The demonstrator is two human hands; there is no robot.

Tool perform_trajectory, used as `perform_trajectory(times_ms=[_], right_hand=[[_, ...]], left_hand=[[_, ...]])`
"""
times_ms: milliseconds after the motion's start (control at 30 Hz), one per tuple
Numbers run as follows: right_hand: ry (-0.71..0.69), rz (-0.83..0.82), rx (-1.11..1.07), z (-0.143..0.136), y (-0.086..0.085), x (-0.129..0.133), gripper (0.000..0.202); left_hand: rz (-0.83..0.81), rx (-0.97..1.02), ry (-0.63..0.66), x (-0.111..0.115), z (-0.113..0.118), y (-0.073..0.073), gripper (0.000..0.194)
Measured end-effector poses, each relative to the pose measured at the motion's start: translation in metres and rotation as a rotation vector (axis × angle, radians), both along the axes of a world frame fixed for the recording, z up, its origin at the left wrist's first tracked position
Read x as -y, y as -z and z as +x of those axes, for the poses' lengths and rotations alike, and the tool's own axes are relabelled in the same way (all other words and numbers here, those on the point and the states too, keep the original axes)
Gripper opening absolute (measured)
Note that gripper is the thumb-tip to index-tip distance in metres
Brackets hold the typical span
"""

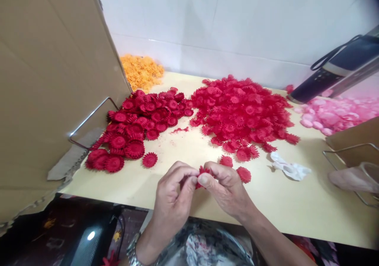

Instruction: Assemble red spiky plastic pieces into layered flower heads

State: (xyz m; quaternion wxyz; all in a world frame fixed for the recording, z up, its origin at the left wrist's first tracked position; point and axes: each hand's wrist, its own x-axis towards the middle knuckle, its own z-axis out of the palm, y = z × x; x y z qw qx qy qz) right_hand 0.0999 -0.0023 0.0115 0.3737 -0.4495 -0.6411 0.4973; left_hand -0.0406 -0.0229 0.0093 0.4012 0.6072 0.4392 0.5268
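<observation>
Between my left hand (pixel 177 191) and my right hand (pixel 226 187), near the table's front edge, is a small red flower piece (pixel 203 172). The fingertips of both hands pinch it from either side and hide part of it. Dark red, stacked round flower pieces (pixel 134 131) lie in a pile to the left. A larger heap of brighter red flower pieces (pixel 239 108) spreads behind my right hand. One dark red disc (pixel 149 160) lies apart, left of my hands, and a loose red piece (pixel 244 174) sits just right of them.
Cardboard (pixel 59 72) stands along the left side. Orange pieces (pixel 142 72) lie at the back left. On the right are a crumpled white tissue (pixel 290 168), pink pieces (pixel 340 114), a leaning dark bottle (pixel 318 82) and a cup in a wire holder (pixel 355 178).
</observation>
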Motion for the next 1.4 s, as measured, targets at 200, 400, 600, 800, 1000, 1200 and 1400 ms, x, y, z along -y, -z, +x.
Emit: perform_trajectory(times_ms=[200, 400, 600, 800, 1000, 1200, 1400], right_hand=[[-0.015, -0.098, -0.088, 0.008, 0.001, 0.001, 0.036], [0.011, -0.120, -0.100, 0.016, 0.001, 0.006, 0.040], [-0.009, -0.156, -0.161, 0.007, 0.001, 0.004, 0.043], [-0.137, -0.154, -0.195, -0.003, -0.001, 0.004, 0.040], [-0.092, -0.018, -0.150, -0.011, 0.000, 0.010, 0.037], [-0.073, 0.063, -0.007, -0.018, 0.000, 0.011, 0.036], [0.057, 0.157, 0.020, 0.001, -0.004, 0.002, 0.033]], left_hand=[[-0.104, 0.061, 0.076, -0.005, 0.011, 0.003, 0.012], [-0.212, 0.116, 0.146, 0.002, 0.016, 0.005, 0.010], [-0.093, 0.090, 0.103, 0.004, 0.009, 0.005, 0.008], [-0.096, 0.214, -0.011, 0.008, -0.001, 0.010, 0.009], [-0.230, 0.470, -0.086, 0.013, -0.008, 0.020, 0.008], [-0.026, 0.094, -0.201, 0.017, -0.020, 0.010, 0.012], [-0.021, 0.022, -0.463, 0.008, -0.043, 0.009, 0.017]])
